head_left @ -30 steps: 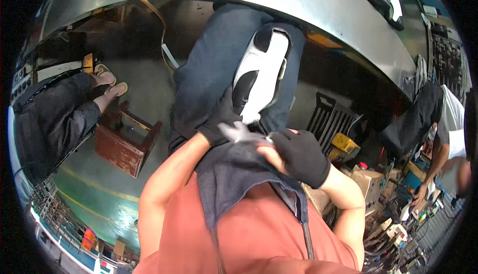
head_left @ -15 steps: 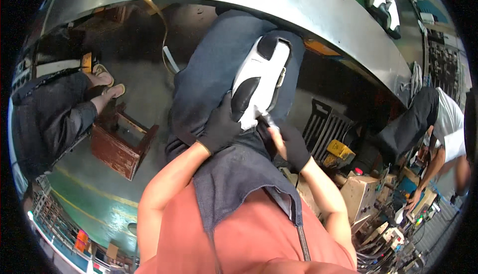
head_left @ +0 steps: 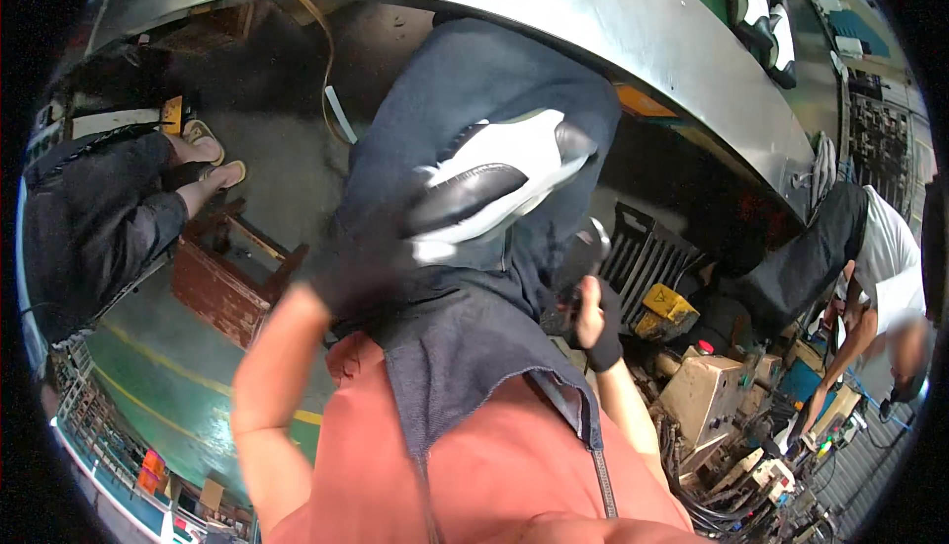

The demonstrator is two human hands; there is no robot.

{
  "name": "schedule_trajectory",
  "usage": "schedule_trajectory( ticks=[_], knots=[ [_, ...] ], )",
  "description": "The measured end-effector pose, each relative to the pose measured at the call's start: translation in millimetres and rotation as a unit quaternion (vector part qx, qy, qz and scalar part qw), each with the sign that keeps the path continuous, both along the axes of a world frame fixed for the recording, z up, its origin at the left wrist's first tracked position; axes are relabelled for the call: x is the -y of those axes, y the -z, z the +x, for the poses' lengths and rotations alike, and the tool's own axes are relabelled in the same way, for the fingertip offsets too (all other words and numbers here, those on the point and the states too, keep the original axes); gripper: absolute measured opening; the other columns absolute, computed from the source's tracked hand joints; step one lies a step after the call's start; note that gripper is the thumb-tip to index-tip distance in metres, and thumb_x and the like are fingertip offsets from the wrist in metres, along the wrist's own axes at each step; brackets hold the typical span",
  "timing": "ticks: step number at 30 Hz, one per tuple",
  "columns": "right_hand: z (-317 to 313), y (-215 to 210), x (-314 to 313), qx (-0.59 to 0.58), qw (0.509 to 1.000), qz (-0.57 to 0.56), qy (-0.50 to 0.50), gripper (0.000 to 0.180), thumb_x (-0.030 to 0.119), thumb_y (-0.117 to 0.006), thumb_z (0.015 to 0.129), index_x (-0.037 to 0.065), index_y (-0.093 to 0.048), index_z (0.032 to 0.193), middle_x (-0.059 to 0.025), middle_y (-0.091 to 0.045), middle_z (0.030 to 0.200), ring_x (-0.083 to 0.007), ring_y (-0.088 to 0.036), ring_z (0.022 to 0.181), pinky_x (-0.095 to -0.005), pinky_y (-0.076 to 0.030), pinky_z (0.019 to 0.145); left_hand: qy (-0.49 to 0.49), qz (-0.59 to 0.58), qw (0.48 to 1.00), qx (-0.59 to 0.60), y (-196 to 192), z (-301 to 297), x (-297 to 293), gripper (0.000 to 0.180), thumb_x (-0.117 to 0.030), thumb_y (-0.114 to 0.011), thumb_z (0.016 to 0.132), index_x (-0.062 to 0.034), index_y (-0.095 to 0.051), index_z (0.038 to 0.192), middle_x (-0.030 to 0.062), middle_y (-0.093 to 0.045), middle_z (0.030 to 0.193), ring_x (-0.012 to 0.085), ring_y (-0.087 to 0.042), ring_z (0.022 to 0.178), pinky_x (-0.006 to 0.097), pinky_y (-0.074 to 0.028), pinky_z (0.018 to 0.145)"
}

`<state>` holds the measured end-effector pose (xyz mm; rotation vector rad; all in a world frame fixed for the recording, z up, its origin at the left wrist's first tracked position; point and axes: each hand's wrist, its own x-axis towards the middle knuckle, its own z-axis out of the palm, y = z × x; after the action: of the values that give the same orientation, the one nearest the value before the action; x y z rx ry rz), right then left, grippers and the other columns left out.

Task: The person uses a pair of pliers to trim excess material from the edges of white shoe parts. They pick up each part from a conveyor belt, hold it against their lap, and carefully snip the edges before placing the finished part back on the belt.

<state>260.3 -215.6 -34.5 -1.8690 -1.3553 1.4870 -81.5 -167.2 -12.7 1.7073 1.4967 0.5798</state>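
Note:
A white and black shoe (head_left: 504, 173) lies sideways across my lap on a dark blue apron (head_left: 465, 346). My left hand (head_left: 361, 272), in a black glove and blurred by motion, grips the shoe's near left end. My right hand (head_left: 596, 319), in a black fingerless glove, is off the shoe to its lower right. It is closed around a dark rounded tool (head_left: 585, 248) that sticks up from the fist. Blur hides the left fingers.
A curved metal table edge (head_left: 613, 20) arcs overhead, with a pair of shoes (head_left: 761, 10) on top. A wooden stool (head_left: 232, 282) and a seated person's sandalled feet (head_left: 208, 154) are at left. A black crate (head_left: 647, 257), a yellow box (head_left: 664, 309) and a bending person (head_left: 880, 267) are at right.
The shoe has swung from pointing up to lying sideways. My right hand left the shoe and dropped to the right with the dark tool. My left hand shifted left.

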Motion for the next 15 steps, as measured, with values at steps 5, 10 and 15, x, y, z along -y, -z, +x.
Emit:
schedule_trajectory(
  ticks=[5,10,15],
  knots=[
    [11,-33,-20,0.001,0.999,-0.018,0.045,0.047,0.047,-0.041,0.097,0.004,-0.054,0.083,-0.0053,-0.059,0.071,-0.0148,-0.06,0.061,-0.0279,-0.048,0.055,-0.068,0.05,0.973,0.216,-63,4,-89,0.062,-0.01,-0.08,0.067,-0.0006,-0.051,0.12,0.0166,-0.06,0.117,0.0221,-0.058,0.109,0.037,-0.047,0.09],
    [-5,-52,-58,-0.024,0.994,-0.011,-0.107,0.045,0.041,-0.042,0.098,0.001,-0.056,0.084,-0.0025,-0.057,0.073,-0.0117,-0.055,0.067,-0.0265,-0.045,0.059,-0.102,0.057,0.989,0.095,45,91,-43,0.061,-0.02,-0.068,0.082,0.0052,-0.042,0.131,0.0191,-0.056,0.124,0.0304,-0.05,0.12,0.038,-0.038,0.101],
    [-20,-56,-125,0.095,0.892,-0.074,-0.437,0.045,0.039,-0.045,0.095,-0.001,-0.064,0.094,-0.0152,-0.067,0.085,-0.027,-0.064,0.077,-0.0371,-0.05,0.071,-0.027,-0.151,0.963,0.219,45,78,-16,0.071,-0.027,-0.069,0.081,0.0017,-0.036,0.137,0.0221,-0.047,0.134,0.0312,-0.047,0.124,0.037,-0.036,0.103]
  ],
)
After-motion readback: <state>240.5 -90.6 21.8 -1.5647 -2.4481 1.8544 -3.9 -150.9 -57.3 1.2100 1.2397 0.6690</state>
